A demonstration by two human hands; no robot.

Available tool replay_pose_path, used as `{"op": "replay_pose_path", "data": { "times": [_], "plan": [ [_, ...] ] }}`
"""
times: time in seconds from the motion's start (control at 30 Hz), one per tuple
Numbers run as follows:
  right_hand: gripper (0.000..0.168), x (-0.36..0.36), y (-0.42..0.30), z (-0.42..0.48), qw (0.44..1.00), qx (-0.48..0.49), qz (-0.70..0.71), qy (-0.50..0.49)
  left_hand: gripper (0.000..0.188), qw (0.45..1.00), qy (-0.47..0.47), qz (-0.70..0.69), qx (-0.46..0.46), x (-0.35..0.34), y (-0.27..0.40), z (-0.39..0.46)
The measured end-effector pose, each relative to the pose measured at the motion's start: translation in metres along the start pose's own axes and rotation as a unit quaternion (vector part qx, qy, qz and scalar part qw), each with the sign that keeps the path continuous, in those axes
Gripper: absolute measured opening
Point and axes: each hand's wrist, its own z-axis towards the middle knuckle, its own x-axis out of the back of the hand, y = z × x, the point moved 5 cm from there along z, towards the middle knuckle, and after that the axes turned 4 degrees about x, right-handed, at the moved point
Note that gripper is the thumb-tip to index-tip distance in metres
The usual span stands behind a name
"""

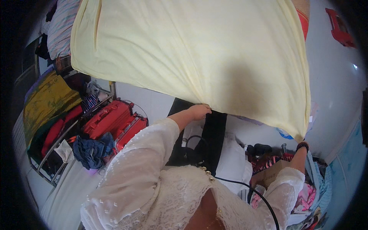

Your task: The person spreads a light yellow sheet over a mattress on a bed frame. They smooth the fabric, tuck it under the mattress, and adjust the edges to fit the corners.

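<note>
A large pale yellow cloth (161, 49) spreads across the upper part of the head view, with folds running to the two places where it is held. My left hand (202, 111) grips its lower edge near the middle, fingers closed on the fabric. At the lower right corner my right hand (302, 143), with a dark band at the wrist, is closed on the gathered cloth; its fingers are partly hidden. Black trousers or a similar black cloth (215, 138) and a black bag (188, 155) lie below my left hand.
Red suitcases (107, 116) and blue denim clothing (93, 151) are at the left, beside a metal bed frame (69, 130). A cardboard box (270, 172) and piled clothes lie near my right forearm. A black cable (258, 192) crosses in front of my body. A white wall (333, 95) stands at the right.
</note>
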Motion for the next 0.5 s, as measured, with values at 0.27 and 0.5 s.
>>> {"op": "replay_pose_path", "data": {
  "times": [0.27, 0.5],
  "plan": [
    [0.043, 0.116, -0.175, -0.198, 0.766, 0.217, 0.284, 0.535, 0.021, 0.994, 0.074, -0.026, 0.082, 0.062, -0.018, -0.034],
    [0.044, 0.142, -0.395, -0.364, 0.630, 0.555, 0.271, 0.471, 0.034, 0.911, 0.363, 0.053, 0.188, 0.176, -0.053, -0.082]
  ]
}}
